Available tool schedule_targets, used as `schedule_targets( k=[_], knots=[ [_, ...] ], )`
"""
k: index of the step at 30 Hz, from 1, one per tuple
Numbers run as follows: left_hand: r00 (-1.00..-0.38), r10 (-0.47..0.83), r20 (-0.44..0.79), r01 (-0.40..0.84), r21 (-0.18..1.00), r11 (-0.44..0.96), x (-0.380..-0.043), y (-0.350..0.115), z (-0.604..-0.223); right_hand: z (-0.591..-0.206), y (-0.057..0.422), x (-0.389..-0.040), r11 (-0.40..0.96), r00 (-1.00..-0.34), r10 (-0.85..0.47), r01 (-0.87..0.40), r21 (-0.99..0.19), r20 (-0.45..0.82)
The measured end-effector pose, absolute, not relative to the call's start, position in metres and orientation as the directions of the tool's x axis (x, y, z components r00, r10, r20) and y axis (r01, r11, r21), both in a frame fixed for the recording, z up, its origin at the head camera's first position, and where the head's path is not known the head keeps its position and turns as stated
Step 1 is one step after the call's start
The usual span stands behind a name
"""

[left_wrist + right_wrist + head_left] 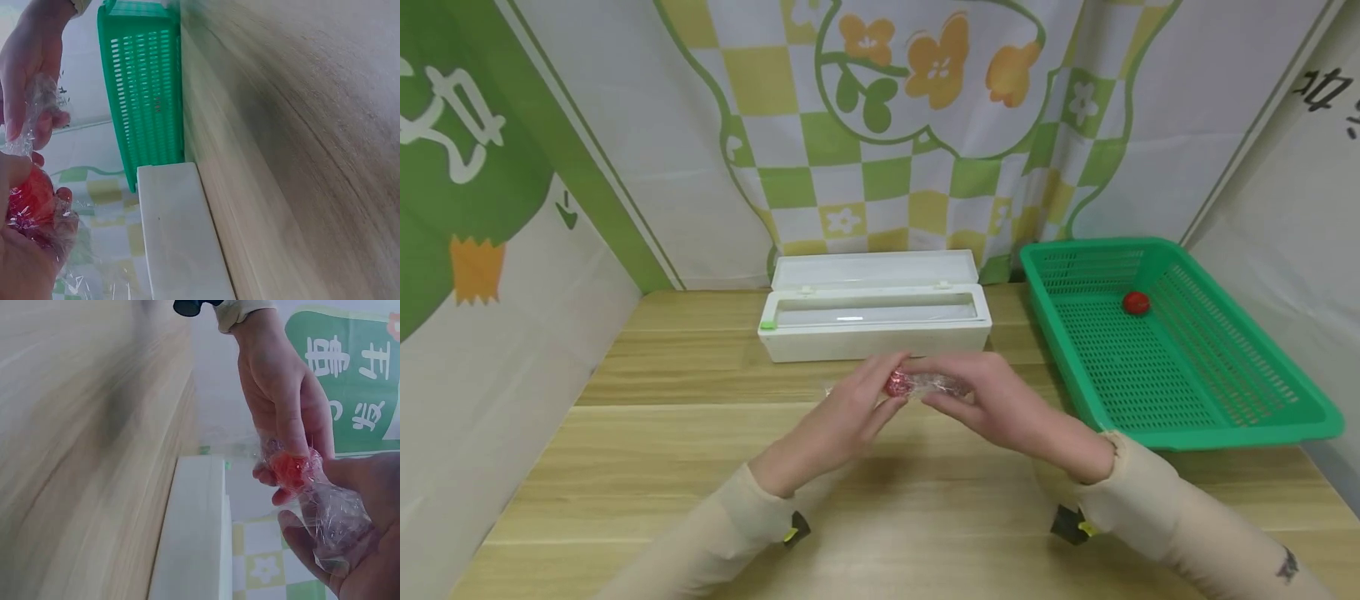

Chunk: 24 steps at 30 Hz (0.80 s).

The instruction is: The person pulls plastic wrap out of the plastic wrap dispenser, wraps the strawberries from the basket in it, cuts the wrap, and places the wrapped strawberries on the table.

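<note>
Above the table's middle, a red, rounded item is wrapped in clear plastic film; its exact kind is blurred by the film. My left hand grips this item between thumb and fingers. The right hand pinches the gathered film on the right side of the item, as the right wrist view shows closely. Loose film also hangs past the left fingers in the left wrist view. Just behind both hands stands a long white film dispenser box, lid raised, with a green tab at its left end.
To the right sits a green perforated basket with a small red round item inside. The wooden table meets a patterned curtain behind the box, and printed cloth walls flank both sides.
</note>
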<state>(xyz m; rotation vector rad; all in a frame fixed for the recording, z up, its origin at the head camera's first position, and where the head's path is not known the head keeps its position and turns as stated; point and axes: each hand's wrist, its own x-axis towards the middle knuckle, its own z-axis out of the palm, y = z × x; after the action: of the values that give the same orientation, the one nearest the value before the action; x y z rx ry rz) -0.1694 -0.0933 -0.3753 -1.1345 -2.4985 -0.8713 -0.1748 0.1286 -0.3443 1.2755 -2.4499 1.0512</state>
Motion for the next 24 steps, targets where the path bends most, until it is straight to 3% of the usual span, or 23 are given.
schedule_targets(
  k=[10, 15, 24],
  knots=[
    [-0.657, 0.542, 0.524, 0.753, 0.485, 0.444, -0.169, -0.092, -0.372, -0.34, 0.127, -0.172, 0.352, -0.678, -0.585, -0.707, -0.614, 0.445],
    [-0.645, 0.525, 0.556, 0.764, 0.501, 0.408, -0.168, -0.092, -0.371, -0.338, 0.129, -0.172, 0.32, -0.67, -0.572, -0.713, -0.624, 0.472],
    [-0.688, 0.479, 0.546, 0.689, 0.699, 0.192, -0.159, -0.092, -0.358, -0.333, 0.136, -0.17, 0.15, -0.704, -0.581, -0.585, -0.797, 0.408]
  ],
)
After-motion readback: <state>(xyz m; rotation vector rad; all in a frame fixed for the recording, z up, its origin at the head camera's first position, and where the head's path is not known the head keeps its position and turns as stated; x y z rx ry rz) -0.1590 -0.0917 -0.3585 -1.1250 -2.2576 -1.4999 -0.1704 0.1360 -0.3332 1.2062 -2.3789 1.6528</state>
